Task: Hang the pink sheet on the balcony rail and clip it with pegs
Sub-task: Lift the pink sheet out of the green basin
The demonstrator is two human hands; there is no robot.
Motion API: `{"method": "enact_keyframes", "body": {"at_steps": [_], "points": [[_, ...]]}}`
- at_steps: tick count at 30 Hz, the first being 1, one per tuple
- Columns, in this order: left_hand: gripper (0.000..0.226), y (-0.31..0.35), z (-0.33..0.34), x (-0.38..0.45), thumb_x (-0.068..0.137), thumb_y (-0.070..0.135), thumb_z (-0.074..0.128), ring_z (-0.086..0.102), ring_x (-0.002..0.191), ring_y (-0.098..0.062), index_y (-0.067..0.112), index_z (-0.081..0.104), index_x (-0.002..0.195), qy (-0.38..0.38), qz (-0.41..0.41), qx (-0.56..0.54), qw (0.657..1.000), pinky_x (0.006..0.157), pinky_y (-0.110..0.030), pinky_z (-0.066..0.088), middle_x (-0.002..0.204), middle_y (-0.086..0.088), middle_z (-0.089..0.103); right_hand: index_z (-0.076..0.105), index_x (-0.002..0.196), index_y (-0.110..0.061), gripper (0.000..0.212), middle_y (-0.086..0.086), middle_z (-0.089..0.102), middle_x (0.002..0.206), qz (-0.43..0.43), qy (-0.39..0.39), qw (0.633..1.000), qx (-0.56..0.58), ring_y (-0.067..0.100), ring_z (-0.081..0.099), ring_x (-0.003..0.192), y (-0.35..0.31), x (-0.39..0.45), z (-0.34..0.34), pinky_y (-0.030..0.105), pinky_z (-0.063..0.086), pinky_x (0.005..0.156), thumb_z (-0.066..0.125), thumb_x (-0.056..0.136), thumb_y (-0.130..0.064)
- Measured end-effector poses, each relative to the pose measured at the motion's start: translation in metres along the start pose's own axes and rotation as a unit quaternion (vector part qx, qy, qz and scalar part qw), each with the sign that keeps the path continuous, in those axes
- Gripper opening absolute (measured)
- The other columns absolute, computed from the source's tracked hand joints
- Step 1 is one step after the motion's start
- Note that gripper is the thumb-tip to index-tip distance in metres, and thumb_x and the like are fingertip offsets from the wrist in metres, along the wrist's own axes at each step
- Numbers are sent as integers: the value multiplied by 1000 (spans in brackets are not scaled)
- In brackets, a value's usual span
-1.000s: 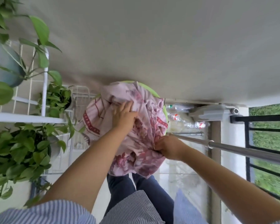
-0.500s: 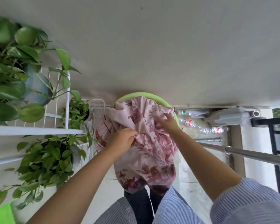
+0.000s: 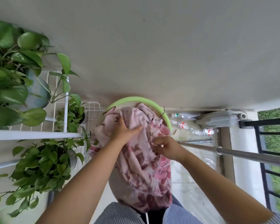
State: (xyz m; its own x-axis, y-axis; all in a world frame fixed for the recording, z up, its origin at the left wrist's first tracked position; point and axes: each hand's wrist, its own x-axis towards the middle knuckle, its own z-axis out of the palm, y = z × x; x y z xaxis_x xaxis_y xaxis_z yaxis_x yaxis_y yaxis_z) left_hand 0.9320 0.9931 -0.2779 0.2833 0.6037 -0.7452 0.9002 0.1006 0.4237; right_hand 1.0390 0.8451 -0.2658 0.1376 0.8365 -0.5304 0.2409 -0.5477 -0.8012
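The pink flowered sheet hangs bunched out of a green basin and down in front of my legs. My left hand lies on top of the bundle with fingers spread, pressing into the cloth. My right hand pinches a fold of the sheet at its right side. A steel rail runs from near my right hand toward the lower right. No pegs show in the frame.
A white wire rack with leafy potted plants stands at the left. Empty plastic bottles lie on the floor by the wall. A black balcony railing with grass behind it closes the right side.
My left hand has opened and moved up onto the top of the bundle. My right hand has come down from the basin's rim to pinch the sheet's right side.
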Motion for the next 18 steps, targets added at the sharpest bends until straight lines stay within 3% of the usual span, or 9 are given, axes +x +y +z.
{"method": "enact_keyframes", "body": {"at_steps": [3, 6, 9, 10, 12, 13, 14, 16, 18], "points": [[69, -4, 14, 2, 77, 42, 67, 52, 114, -35, 7, 39, 130, 24, 35, 93, 995, 92, -37, 44, 129, -17, 54, 48, 53, -8, 32, -5, 40, 55, 33, -12, 999, 4, -2, 41, 51, 3, -19, 4, 14, 34, 57, 55, 83, 1], [32, -11, 11, -3, 85, 29, 59, 59, 95, -32, 5, 60, 106, 32, 115, 95, 988, 70, -29, 41, 105, -19, 66, 65, 91, -1, 16, -3, 60, 77, 126, 2, 988, 93, 4, 55, 69, 5, -29, -4, 25, 47, 80, 57, 86, -13], [25, -21, -7, -19, 85, 21, 61, 60, 85, -30, 1, 67, 99, 46, 180, 41, 982, 66, -24, 35, 92, -21, 69, 45, 128, -14, 56, 0, 56, 104, 193, 164, 964, 76, 20, 59, 92, 17, -16, -15, 41, 48, 92, 67, 78, -24], [25, -22, -14, -24, 83, 19, 63, 61, 85, -32, -1, 67, 98, 57, 202, 33, 977, 66, -25, 36, 89, -22, 69, 38, 132, -17, 66, 3, 56, 107, 206, 160, 964, 43, 25, 58, 96, 15, -9, -15, 43, 49, 91, 70, 75, -23], [25, -21, -28, -33, 81, 18, 66, 63, 82, -32, -3, 68, 97, 71, 238, 36, 968, 66, -27, 39, 86, -22, 70, 51, 121, -11, 50, 11, 61, 104, 208, 96, 973, -7, 28, 58, 97, 12, 8, -10, 37, 50, 86, 68, 74, -12], [26, -18, -34, -38, 81, 17, 66, 63, 80, -31, -3, 68, 98, 76, 255, 42, 963, 66, -30, 42, 86, -22, 70, 62, 95, -7, 21, 13, 63, 90, 209, 87, 973, -36, 27, 57, 89, 6, 14, -8, 30, 48, 72, 63, 74, -4], [26, -15, -39, -43, 82, 16, 66, 63, 78, -29, -3, 68, 99, 80, 270, 44, 958, 67, -31, 45, 86, -23, 70, 57, 65, -9, 14, 12, 57, 71, 205, 102, 972, -47, 24, 53, 78, -3, 17, -9, 25, 40, 57, 57, 73, 2], [23, -6, -52, -53, 83, 12, 63, 64, 80, -30, -4, 68, 99, 97, 296, 38, 950, 71, -34, 48, 89, -24, 70, 37, 45, -10, 35, 5, 39, 51, 174, 153, 972, -39, 20, 42, 67, -18, 18, -19, 23, 25, 46, 52, 71, 8], [19, 9, -67, -63, 84, 7, 61, 64, 87, -30, -3, 68, 98, 131, 333, 35, 933, 73, -31, 46, 94, -22, 70, 44, 46, -1, 27, 7, 38, 50, 123, 228, 965, -35, 18, 39, 62, -35, 10, -35, 20, 23, 42, 56, 69, 7]]}}
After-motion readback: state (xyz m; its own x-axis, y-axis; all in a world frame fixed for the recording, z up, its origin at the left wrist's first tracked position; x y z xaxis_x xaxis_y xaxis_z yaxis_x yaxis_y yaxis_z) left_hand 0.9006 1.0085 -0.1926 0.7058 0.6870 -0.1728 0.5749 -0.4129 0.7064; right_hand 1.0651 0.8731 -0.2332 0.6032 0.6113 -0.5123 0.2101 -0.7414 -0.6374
